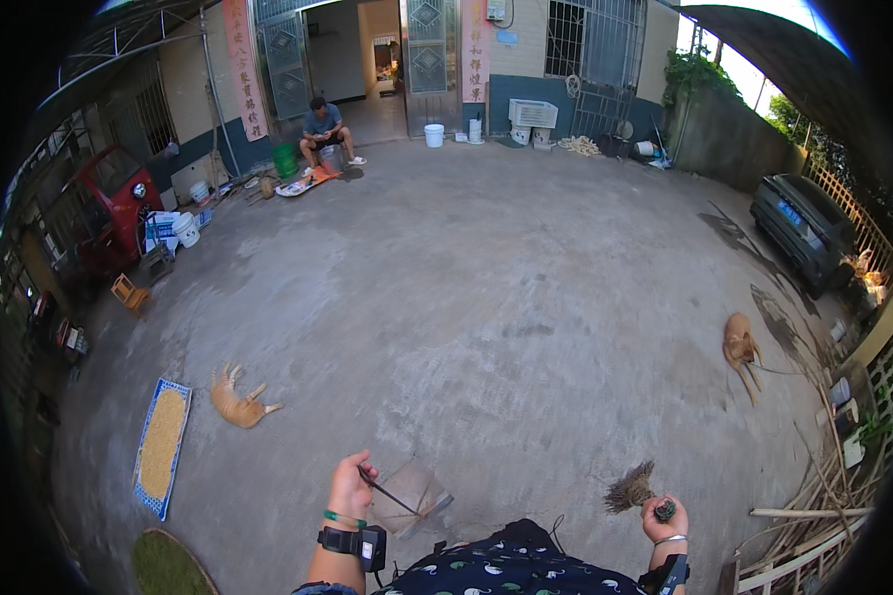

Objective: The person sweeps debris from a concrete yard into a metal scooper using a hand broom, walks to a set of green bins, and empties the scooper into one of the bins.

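Observation:
My left hand (350,486) is closed round the thin dark handle of a dustpan (407,501). Its greyish pan rests on the concrete just right of that hand. On the other side, my right hand (660,514) grips the dark end of a broom handle. The broom's brown twiggy bristles (629,489) show beyond the fingers, low over or on the ground; contact cannot be made out. A gap in front of my dark patterned clothing separates the two hands.
A tan animal (238,400) lies left, beside grain on a blue-edged mat (176,389); a brown dog (738,342) lies right. Sticks (799,516) pile up at lower right. A round green-filled tray (169,565) is lower left. A person (322,129) sits near the doorway; a car (802,228) stands right.

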### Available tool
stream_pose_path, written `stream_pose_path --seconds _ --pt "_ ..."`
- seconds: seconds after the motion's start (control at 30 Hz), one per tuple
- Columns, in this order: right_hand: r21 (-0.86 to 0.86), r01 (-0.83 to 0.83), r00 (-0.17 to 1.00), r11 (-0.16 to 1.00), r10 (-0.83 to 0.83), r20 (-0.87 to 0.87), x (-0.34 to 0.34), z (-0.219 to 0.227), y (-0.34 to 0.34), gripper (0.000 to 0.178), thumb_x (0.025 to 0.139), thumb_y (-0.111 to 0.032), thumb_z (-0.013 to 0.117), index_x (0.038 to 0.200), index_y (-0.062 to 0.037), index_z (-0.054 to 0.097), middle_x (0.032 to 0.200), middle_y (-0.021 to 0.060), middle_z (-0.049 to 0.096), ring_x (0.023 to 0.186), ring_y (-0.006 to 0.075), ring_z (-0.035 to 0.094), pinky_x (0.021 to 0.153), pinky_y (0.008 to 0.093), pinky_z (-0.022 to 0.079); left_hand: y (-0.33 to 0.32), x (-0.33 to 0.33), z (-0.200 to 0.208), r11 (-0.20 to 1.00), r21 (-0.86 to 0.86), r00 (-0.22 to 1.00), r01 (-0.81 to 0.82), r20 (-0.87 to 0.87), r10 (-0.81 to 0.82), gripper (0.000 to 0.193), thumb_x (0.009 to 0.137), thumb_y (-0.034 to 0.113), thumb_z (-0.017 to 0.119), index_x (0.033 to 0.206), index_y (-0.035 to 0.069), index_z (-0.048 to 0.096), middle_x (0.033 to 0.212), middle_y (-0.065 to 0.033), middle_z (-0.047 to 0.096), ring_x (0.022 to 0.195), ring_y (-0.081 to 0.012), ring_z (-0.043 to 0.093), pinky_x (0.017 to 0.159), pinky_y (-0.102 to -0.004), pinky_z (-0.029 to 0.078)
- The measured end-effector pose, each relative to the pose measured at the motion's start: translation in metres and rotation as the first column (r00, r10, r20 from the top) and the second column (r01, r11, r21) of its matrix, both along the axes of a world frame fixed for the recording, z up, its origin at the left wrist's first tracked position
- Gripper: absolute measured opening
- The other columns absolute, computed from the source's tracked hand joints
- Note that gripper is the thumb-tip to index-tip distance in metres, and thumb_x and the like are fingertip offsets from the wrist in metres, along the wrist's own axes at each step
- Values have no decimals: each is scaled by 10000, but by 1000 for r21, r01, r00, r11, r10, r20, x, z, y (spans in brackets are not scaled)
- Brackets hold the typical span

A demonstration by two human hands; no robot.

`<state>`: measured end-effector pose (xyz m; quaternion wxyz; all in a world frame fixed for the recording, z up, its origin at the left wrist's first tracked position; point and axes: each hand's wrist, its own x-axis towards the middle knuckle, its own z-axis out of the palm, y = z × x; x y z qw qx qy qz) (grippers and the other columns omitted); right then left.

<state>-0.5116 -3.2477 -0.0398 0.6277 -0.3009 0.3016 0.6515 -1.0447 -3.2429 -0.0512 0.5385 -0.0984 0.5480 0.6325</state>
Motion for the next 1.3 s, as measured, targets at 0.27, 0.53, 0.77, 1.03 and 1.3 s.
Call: stream_pose_path --seconds 0.27,0.53,0.77,1.03,1.3 --pt "23 74 987 997 -77 139 105 -78 154 157 649 -20 457 499 3 416 581 97 407 692 209 433 510 236 482 135 30 -6 1000 16 998 -20 -62 21 130 707 110 586 697 99 456 562 -25 452 469 -155 441 455 -258 388" --pt "62 -113 993 992 112 25 43 5 347 124 710 -23 470 626 -5 381 600 63 396 550 148 426 492 227 424 292 50 22 991 71 990 -113 -73 118 126 721 124 569 718 96 447 575 -14 436 490 -144 429 458 -244 387" --pt "143 -95 959 985 129 -254 44 43 488 221 709 -36 510 820 13 325 705 56 391 533 120 437 483 203 432 445 60 23 992 8 991 -128 -24 129 147 719 132 544 651 111 416 541 1 405 479 -138 417 452 -240 384" --pt "176 16 993 984 5 -115 74 29 631 180 703 -21 513 763 5 344 679 54 387 575 130 437 523 229 440 646 78 -8 999 -35 1000 -6 6 6 220 727 156 540 588 122 373 515 7 386 449 -137 397 447 -250 380" --pt "26 242 970 970 -242 -25 117 27 741 78 735 17 471 717 -5 399 595 61 441 528 163 447 535 263 433 799 116 7 994 -53 995 100 5 -100 196 765 197 494 638 103 377 523 19 342 468 -133 372 454 -242 369"
